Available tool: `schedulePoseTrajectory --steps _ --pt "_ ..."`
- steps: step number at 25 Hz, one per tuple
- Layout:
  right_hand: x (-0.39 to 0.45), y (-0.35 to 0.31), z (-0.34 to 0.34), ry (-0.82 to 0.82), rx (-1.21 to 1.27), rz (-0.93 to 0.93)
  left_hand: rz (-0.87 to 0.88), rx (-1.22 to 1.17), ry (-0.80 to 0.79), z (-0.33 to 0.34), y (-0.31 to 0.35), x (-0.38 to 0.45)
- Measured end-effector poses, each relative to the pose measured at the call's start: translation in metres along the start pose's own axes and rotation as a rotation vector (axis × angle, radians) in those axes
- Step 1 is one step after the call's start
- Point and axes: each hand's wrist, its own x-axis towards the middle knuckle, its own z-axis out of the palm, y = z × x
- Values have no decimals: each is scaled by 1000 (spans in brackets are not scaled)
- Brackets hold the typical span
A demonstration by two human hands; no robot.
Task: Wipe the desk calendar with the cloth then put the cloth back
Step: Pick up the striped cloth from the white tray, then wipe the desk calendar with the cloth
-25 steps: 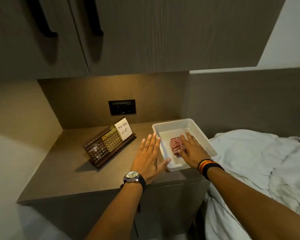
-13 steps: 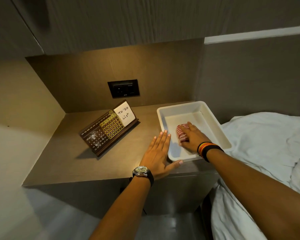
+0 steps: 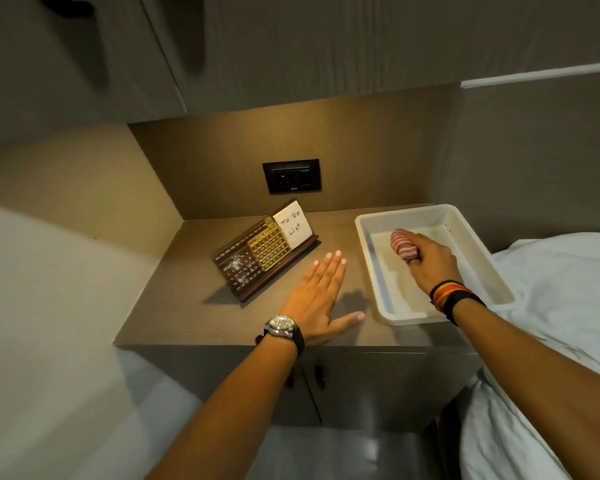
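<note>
A dark wooden desk calendar [image 3: 261, 257] with gold date tiles and a white "To Do List" card leans back on the bedside cabinet top, with pale smudges on its left part. My right hand [image 3: 430, 263] is closed around a folded red-and-white striped cloth [image 3: 403, 243], held just above the floor of the white plastic tray [image 3: 371, 268]. My left hand [image 3: 321, 291] lies flat on the cabinet top with fingers spread, between the calendar and the tray, holding nothing.
A black wall socket [image 3: 291, 176] sits on the back panel above the calendar. Overhead cabinets with dark handles hang above. A bed with white sheets [image 3: 551, 306] borders the tray on the right. The cabinet's front edge [image 3: 291, 346] runs under my left wrist.
My right hand has closed on the striped cloth and lifted it off the tray floor. The left hand stays flat on the cabinet top. The camera has tilted down and moved closer.
</note>
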Motion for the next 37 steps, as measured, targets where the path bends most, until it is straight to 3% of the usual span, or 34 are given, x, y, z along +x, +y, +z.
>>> schedulePoseTrajectory --steps 6,16,20,27,34,37 --pt "-14 -106 52 66 321 -206 -49 151 37 -64 -101 -45" --pt "-53 -209 207 50 492 -131 33 275 -102 -105 -243 -53" --pt "-67 -214 249 103 431 -78 124 152 -174 -98 -255 -32" --pt "-60 -227 258 144 319 -71 175 -20 -113 -87 -255 -21" --pt "-103 -202 264 43 126 -255 194 -34 -47 -82 -255 -24" --pt "-65 -201 251 159 200 -77 176 -15 -49 -82 -252 -23"
